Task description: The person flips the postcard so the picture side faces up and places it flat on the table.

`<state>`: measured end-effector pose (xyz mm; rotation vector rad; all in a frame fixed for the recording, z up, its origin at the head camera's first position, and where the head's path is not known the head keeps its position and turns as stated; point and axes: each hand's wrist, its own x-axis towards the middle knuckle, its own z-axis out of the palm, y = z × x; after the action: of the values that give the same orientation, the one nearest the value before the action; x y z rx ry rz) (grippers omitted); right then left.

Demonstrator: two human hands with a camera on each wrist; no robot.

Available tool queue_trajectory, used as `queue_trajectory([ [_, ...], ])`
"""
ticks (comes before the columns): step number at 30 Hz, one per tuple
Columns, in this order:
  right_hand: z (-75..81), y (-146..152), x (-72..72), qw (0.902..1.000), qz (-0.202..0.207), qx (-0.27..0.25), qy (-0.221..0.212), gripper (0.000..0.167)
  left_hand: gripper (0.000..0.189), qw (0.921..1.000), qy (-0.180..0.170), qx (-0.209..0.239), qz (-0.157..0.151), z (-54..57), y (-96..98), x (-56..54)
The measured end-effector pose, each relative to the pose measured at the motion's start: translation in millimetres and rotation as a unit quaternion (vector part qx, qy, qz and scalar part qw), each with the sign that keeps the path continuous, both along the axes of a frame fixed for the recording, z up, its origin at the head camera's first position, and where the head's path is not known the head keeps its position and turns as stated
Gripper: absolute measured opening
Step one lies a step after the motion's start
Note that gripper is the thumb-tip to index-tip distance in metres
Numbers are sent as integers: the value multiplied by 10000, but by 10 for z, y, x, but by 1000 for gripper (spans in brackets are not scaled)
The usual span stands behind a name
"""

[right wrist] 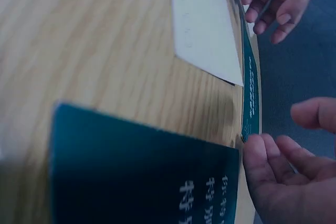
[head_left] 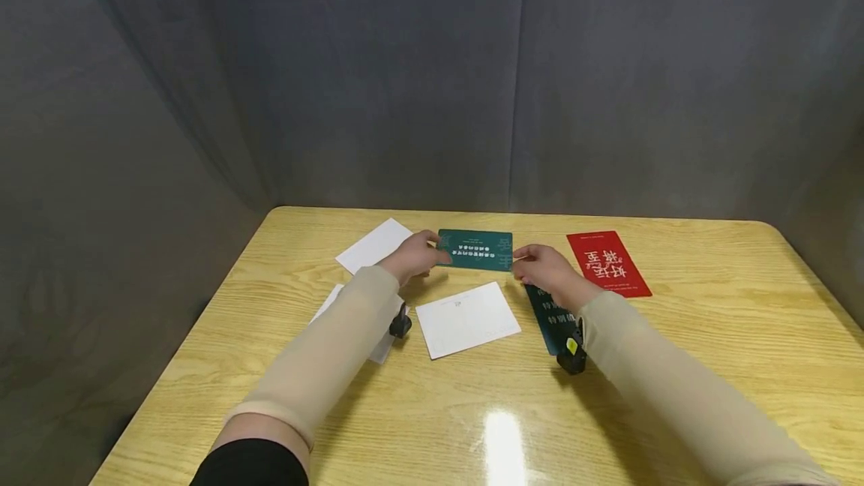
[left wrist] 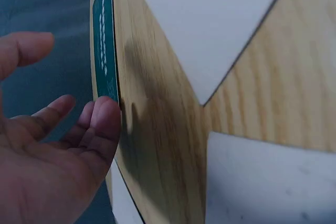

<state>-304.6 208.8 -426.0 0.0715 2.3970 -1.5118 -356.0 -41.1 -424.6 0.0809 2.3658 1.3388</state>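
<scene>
Green card (head_left: 475, 237), white-lettered: located on the far part of the desk (head_left: 405, 411) in the head view, between the left hand (head_left: 415, 254) and the right hand (head_left: 547, 270). The left hand's fingers overlap the card's left end; the right hand's fingertips are at its near right corner. A dark green card (head_left: 542, 313) extends below the right hand and is partly covered by it. A red card (head_left: 637, 285) with white characters lies to the right of both. The central white card (head_left: 468, 319) sits nearer the wearer than the green card. The far-left white card (head_left: 374, 244) lies beside the left hand; the near-left white card (head_left: 382, 349) is partly covered by the left forearm. Each wrist carries a black device (the right one bears a yellow mark). Grey cloth (head_left: 405, 96) hangs behind the desk.

Left wrist view: the left hand is loosely spread, thumb well apart from the fingers, foremost fingertips at one end of the green card; firm contact cannot be told.

Right wrist view: the right hand is likewise relaxed, fingers slightly bent, thumb apart, fingertips at the green card's corner. The left hand appears at the opposite end, fingers spread
</scene>
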Motion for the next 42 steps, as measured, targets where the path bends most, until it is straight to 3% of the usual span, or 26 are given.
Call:
queue_trajectory([
  [4,16,-21,59,9964,608,549,239,44,56,9991,52,-163,-387,54,-17,104],
  [9,14,-91,90,9835,1188,1275,480,41,51,9934,137,-653,-933,79,-41,225],
  [14,20,-144,111,9663,1534,1980,592,43,53,9778,445,-1418,-1476,97,-81,342],
  [18,43,-185,138,9504,1775,2446,730,38,58,9642,659,-1919,-1706,108,-123,440],
  [25,45,-204,163,9387,1823,2856,635,19,61,9407,880,-2624,-1964,107,-162,595],
  [32,68,-186,188,9378,1594,3050,458,33,71,9213,1025,-3060,-2167,108,-123,725],
  [42,85,-258,250,9377,1473,3119,427,32,63,9035,1030,-3453,-2320,124,-22,838],
])
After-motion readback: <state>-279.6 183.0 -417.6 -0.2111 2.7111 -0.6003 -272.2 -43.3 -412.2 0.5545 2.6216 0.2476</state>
